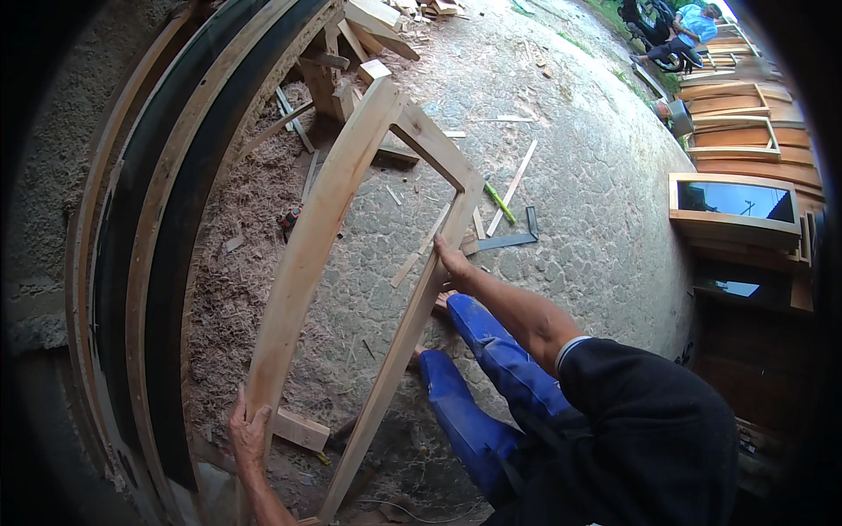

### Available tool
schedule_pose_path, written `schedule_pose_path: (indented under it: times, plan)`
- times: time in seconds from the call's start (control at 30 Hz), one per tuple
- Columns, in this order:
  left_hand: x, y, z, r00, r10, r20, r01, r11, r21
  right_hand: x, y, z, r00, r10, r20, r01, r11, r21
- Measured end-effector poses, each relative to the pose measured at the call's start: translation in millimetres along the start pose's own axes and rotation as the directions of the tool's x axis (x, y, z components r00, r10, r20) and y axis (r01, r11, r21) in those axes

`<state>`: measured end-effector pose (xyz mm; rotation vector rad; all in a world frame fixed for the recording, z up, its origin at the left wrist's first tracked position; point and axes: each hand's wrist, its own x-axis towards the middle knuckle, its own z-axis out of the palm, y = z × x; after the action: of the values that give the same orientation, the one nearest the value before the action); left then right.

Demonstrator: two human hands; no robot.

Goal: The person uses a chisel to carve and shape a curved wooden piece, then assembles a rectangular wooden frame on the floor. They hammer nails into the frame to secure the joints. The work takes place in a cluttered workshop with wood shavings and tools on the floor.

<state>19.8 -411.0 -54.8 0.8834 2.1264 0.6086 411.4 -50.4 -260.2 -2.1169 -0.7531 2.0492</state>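
Note:
A bare wooden frame (pixel 309 230), long and narrow with one wide rail and slimmer ones, slants across the middle of the head view. My left hand (pixel 249 428) grips the lower part of its wide left rail. Around the slim right rail, near its upper corner, my right hand (pixel 451 262) is closed. The frame's bottom end runs out of view. Close to my right hand a try square (pixel 510 240) lies on the ground, with a green pen-like tool (pixel 499 202) just above it. A wood block (pixel 301 430) is beside my left hand.
Long curved boards (pixel 162 219) lean on the left wall. Shavings (pixel 241 298) and a red-black tape measure (pixel 291 218) lie below them. Offcuts (pixel 377 31) are heaped at the top. On the right stand stacked frames (pixel 737 131) and a glazed one (pixel 735 180); a person (pixel 691 26) sits far off.

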Motion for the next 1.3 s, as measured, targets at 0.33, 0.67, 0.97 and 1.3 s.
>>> schedule_pose_path:
  times: [0.33, 0.67, 0.97, 1.3]
  plan:
    - [160, -93, 80, 0.994, -0.112, 0.002, 0.112, 0.989, 0.092, 156, 3, 19, 0.998, 0.053, -0.026, -0.056, 0.990, -0.129]
    - [273, -177, 148, 0.990, -0.112, 0.083, 0.111, 0.994, 0.011, 253, -16, 21, 0.996, -0.082, 0.025, 0.085, 0.972, -0.219]
    - [376, -261, 190, 0.993, -0.095, 0.065, 0.096, 0.995, -0.003, 326, -33, 40, 0.969, -0.245, 0.008, 0.232, 0.905, -0.355]
    - [427, -295, 217, 0.987, -0.163, 0.014, 0.163, 0.986, 0.028, 353, -31, 58, 0.887, -0.459, 0.046, 0.452, 0.844, -0.288]
